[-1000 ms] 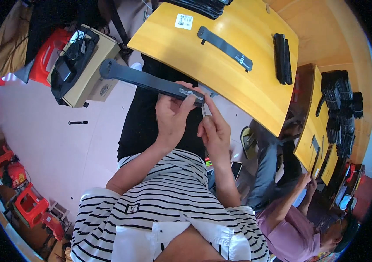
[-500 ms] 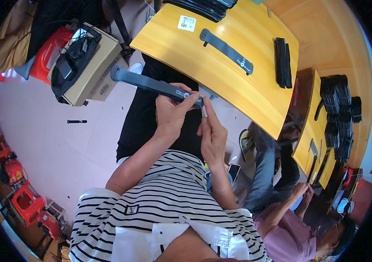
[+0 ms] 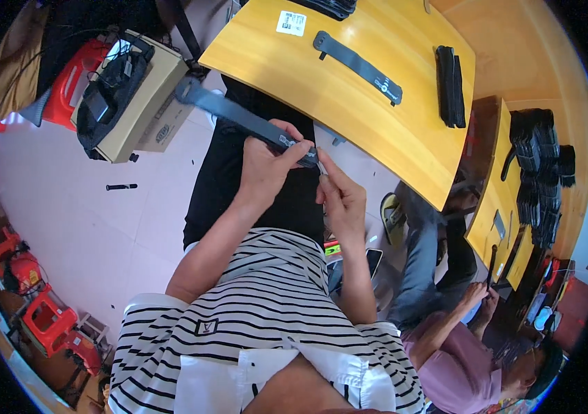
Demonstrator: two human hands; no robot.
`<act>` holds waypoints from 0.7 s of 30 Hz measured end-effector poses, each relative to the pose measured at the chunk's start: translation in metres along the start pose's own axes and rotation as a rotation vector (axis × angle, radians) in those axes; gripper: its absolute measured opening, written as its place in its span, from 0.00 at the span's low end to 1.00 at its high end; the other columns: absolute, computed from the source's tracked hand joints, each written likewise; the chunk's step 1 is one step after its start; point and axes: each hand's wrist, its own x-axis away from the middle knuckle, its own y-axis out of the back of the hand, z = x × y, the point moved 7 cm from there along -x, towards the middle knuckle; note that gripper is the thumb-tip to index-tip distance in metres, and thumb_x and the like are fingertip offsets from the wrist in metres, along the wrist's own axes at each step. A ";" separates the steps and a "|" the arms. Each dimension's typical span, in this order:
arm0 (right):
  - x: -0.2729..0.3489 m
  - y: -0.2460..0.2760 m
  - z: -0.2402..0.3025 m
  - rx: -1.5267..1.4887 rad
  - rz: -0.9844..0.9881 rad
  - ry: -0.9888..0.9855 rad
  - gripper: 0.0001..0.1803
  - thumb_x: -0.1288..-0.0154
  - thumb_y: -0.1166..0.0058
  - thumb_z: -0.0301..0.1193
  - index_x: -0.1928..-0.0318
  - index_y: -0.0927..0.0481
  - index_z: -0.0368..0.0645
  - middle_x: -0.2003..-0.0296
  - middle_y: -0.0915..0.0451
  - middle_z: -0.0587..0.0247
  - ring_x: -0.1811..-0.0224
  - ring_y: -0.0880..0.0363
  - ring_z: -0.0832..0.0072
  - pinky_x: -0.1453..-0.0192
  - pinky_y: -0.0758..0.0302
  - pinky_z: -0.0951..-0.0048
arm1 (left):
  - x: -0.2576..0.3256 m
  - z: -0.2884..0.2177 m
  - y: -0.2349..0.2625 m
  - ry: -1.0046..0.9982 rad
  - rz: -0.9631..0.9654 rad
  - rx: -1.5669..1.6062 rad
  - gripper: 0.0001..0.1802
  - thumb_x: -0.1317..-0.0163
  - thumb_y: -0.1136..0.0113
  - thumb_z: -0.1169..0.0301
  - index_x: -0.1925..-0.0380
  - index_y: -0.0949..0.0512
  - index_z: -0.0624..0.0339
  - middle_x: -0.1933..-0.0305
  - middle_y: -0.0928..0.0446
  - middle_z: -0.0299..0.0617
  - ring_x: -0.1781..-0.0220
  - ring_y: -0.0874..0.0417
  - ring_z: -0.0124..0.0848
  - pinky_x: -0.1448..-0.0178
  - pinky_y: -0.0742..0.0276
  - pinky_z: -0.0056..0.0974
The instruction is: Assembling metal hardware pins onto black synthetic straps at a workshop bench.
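Note:
My left hand point(image 3: 263, 172) is closed round a dark grey strap point(image 3: 228, 112) with pale print, held over my lap. The strap's rounded end sticks out to the upper left. At its printed end, the fingers of my right hand point(image 3: 345, 210) pinch a small, thin silvery piece point(image 3: 321, 168) against the strap's tip. Its exact kind is too small to tell. On the yellow table point(image 3: 266, 58) lies a similar grey strap point(image 3: 357, 67), stretched out flat.
A black bundle of straps point(image 3: 450, 86) lies at the table's right, and another black stack point(image 3: 328, 7) at its far edge. Left stands a cardboard box point(image 3: 157, 96) with a black bag point(image 3: 111, 96) on top. A co-worker point(image 3: 452, 352) sits at the right, handling a dark strip.
The strap has tilted, its free end swinging slightly and blurred. My right hand has shifted a little right and down. The whole view has moved slightly.

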 end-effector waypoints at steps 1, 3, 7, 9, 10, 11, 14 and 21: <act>-0.002 0.001 0.001 0.000 0.050 -0.025 0.20 0.36 0.57 0.23 0.43 0.30 0.46 0.84 0.34 0.73 0.81 0.37 0.85 0.76 0.37 0.83 | -0.002 -0.001 -0.002 0.025 0.071 -0.042 0.08 0.48 0.40 0.76 0.69 0.29 0.60 0.70 0.25 0.38 0.67 0.21 0.23 0.67 0.23 0.27; -0.002 0.005 0.001 0.000 0.100 -0.053 0.19 0.36 0.56 0.23 0.45 0.28 0.46 0.83 0.33 0.73 0.80 0.36 0.85 0.75 0.37 0.83 | -0.004 -0.006 0.000 -0.008 0.102 -0.116 0.08 0.49 0.39 0.76 0.70 0.28 0.60 0.72 0.26 0.36 0.70 0.23 0.22 0.68 0.24 0.25; 0.000 0.005 -0.006 -0.096 0.196 -0.164 0.19 0.37 0.56 0.23 0.45 0.28 0.45 0.83 0.33 0.71 0.80 0.36 0.85 0.75 0.36 0.82 | -0.003 -0.006 -0.002 0.004 0.186 -0.154 0.06 0.49 0.39 0.76 0.72 0.27 0.62 0.74 0.27 0.35 0.72 0.24 0.21 0.70 0.26 0.25; 0.002 0.000 -0.009 -0.108 0.216 -0.210 0.19 0.37 0.55 0.22 0.45 0.28 0.45 0.83 0.33 0.71 0.80 0.36 0.85 0.75 0.36 0.82 | 0.000 0.001 -0.003 -0.001 0.169 -0.138 0.06 0.49 0.39 0.76 0.74 0.27 0.62 0.76 0.28 0.35 0.75 0.26 0.20 0.73 0.28 0.24; -0.001 0.001 -0.004 -0.075 0.120 -0.112 0.21 0.39 0.55 0.21 0.44 0.29 0.46 0.83 0.32 0.70 0.80 0.35 0.84 0.75 0.36 0.82 | 0.001 0.002 -0.001 -0.103 0.094 -0.135 0.06 0.49 0.39 0.76 0.73 0.27 0.62 0.74 0.27 0.35 0.73 0.25 0.21 0.70 0.27 0.25; -0.002 0.003 0.001 -0.041 0.026 -0.014 0.22 0.40 0.55 0.19 0.44 0.29 0.47 0.82 0.32 0.69 0.79 0.34 0.83 0.75 0.35 0.81 | 0.004 0.001 0.002 -0.205 0.018 -0.132 0.07 0.49 0.39 0.75 0.71 0.27 0.62 0.72 0.27 0.35 0.70 0.23 0.22 0.66 0.26 0.25; 0.002 -0.001 0.011 0.243 -0.009 0.274 0.27 0.44 0.56 0.16 0.43 0.30 0.50 0.81 0.32 0.65 0.79 0.32 0.79 0.74 0.34 0.80 | 0.009 0.005 0.003 -0.240 -0.057 -0.068 0.07 0.50 0.38 0.75 0.72 0.27 0.61 0.74 0.27 0.34 0.71 0.24 0.21 0.68 0.26 0.25; 0.003 -0.004 -0.004 0.123 0.244 0.174 0.29 0.48 0.58 0.12 0.46 0.27 0.50 0.81 0.32 0.62 0.80 0.33 0.76 0.74 0.33 0.77 | -0.007 0.006 0.006 0.221 0.401 -0.133 0.08 0.51 0.36 0.73 0.72 0.26 0.60 0.74 0.27 0.34 0.74 0.26 0.21 0.73 0.28 0.24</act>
